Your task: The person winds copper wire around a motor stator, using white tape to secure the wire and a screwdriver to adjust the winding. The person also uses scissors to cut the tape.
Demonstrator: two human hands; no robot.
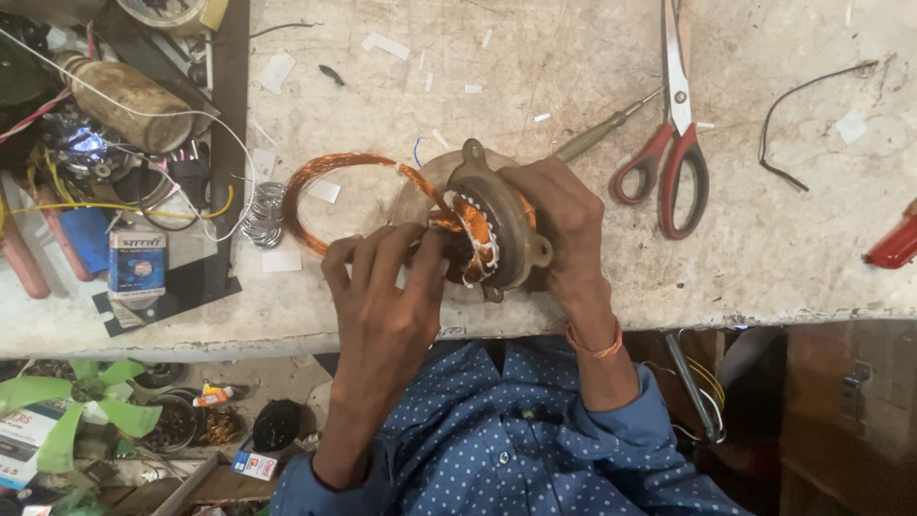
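Gripping a grey motor stator [497, 225] at the near tabletop [783, 258] edge: right hand [564, 215] clamping its metal frame from the far side, left hand [387, 287] pinching the copper winding at its open face. Trailing leftward from there, a loose copper wire coil [320, 196], nearer the left hand. Lying well right, red-handled scissors [673, 143]. Hiding the slots and fingertips: the knuckles.

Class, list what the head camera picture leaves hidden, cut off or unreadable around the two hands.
- Stator inner slots: covered by left hand fingers.
- Right hand fingertips: behind the stator.
- Scissors tips: cut off by top edge.
- Red tool: cut off by right edge.
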